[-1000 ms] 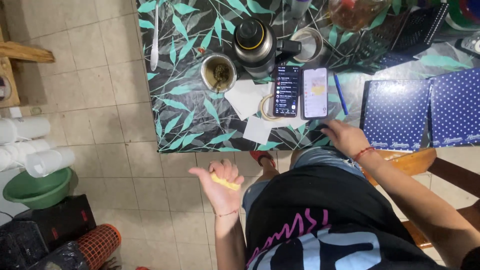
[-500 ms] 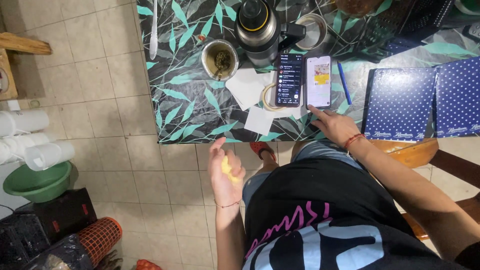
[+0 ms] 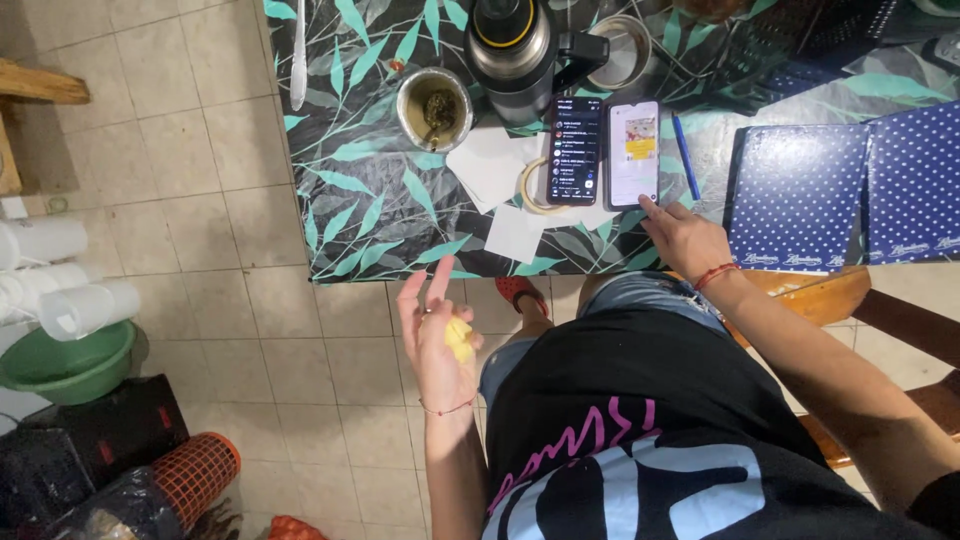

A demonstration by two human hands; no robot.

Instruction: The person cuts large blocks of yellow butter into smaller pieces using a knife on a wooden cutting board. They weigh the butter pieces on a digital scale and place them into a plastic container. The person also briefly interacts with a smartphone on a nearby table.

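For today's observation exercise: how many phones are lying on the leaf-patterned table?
2. A dark-screened phone lies beside the flask; a light-screened phone lies right next to it, with the right hand touching its lower corner. The left hand holds a small yellow thing.

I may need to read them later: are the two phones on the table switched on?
On. Both phones, the dark one and the light one, lie face up with lit screens; the right hand touches the light one.

A single head-worn camera looks almost straight down from above the seated person, fairly near. The surface (image 3: 380, 200) fills the far edge, tiled floor (image 3: 200, 200) the left, and the person's lap the near right, perhaps tilted slightly forward.
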